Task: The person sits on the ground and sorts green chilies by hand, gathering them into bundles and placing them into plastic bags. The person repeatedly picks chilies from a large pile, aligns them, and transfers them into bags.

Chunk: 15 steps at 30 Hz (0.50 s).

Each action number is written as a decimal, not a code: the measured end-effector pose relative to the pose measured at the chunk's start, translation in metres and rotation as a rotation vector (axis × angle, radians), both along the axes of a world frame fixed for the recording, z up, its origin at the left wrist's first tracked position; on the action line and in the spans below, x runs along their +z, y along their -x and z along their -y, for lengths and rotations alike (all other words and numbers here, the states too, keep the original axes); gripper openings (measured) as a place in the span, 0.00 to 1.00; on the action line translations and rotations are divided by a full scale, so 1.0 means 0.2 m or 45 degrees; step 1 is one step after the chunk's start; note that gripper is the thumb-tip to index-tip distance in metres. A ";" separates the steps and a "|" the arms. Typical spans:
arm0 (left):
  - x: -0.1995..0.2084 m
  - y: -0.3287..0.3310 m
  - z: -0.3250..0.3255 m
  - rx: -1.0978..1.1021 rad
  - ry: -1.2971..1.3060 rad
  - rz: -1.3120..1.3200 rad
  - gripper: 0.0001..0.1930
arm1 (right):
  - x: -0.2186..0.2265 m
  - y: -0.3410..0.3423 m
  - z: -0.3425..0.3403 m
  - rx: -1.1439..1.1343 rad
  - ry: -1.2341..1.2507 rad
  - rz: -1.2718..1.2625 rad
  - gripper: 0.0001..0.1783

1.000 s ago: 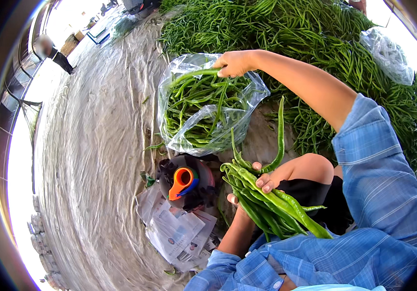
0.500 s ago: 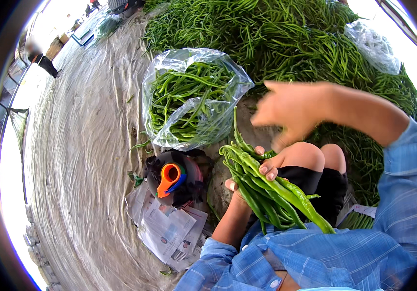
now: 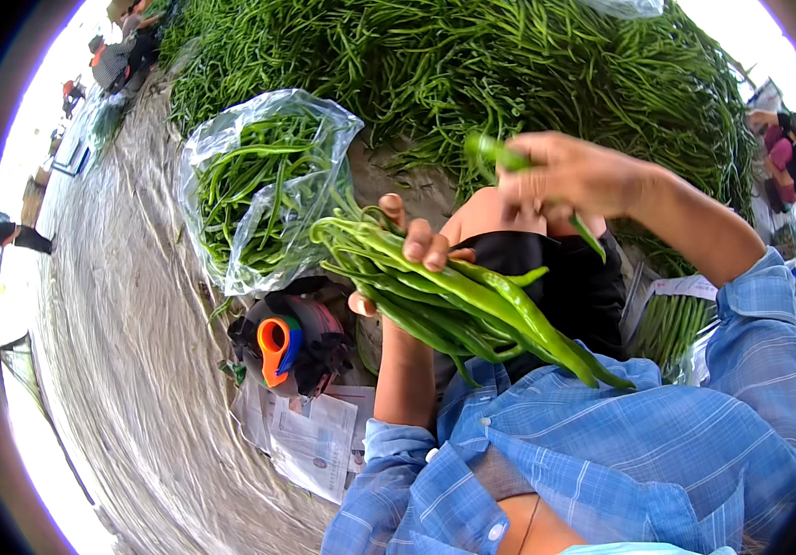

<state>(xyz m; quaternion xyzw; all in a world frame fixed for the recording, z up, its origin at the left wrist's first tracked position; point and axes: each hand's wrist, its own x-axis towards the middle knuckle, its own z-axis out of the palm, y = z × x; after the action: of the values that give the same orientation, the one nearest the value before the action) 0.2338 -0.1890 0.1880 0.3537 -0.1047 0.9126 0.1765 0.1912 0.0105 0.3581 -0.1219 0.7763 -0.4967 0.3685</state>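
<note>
A thick bunch of long green chili peppers (image 3: 481,301) lies across my lap, stems to the upper left. My left hand (image 3: 424,244) is wrapped round the bunch near its stem end, fingers over the top and thumb on the side toward the plastic sheet. Above my knees, my right hand (image 3: 569,176) is closed on a green chili pepper (image 3: 500,153); it juts out past the fingers, and a thin green tip hangs below the palm. That hand is slightly blurred and apart from the bunch.
A clear plastic bag (image 3: 352,125) full of peppers stands ahead left. Behind it spreads a big pepper heap (image 3: 528,69). An orange tape dispenser (image 3: 278,347) sits above newspapers (image 3: 319,444) at my left. Packed peppers (image 3: 666,324) lie by my right elbow. People (image 3: 787,153) sit farther off.
My right hand, seemingly empty before, now has a green chili pepper in it. The view has turned right, shifting the bag and tape dispenser leftward. My left hand keeps its hold on the bunch.
</note>
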 end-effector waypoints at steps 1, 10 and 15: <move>0.01 0.03 -0.02 0.018 -0.003 -0.046 0.49 | -0.06 -0.05 -0.03 0.058 0.056 0.061 0.25; -0.02 0.10 -0.14 0.144 0.129 0.009 0.52 | -0.15 -0.06 -0.13 -0.018 0.215 0.326 0.19; 0.02 0.08 -0.15 0.360 0.306 0.209 0.48 | -0.14 0.00 -0.10 0.059 0.056 -0.017 0.19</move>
<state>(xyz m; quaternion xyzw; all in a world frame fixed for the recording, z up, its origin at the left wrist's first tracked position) 0.2184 -0.1581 0.1924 0.2656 0.0415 0.9600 0.0783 0.1907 0.0301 0.3292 -0.1512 0.7645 -0.5043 0.3721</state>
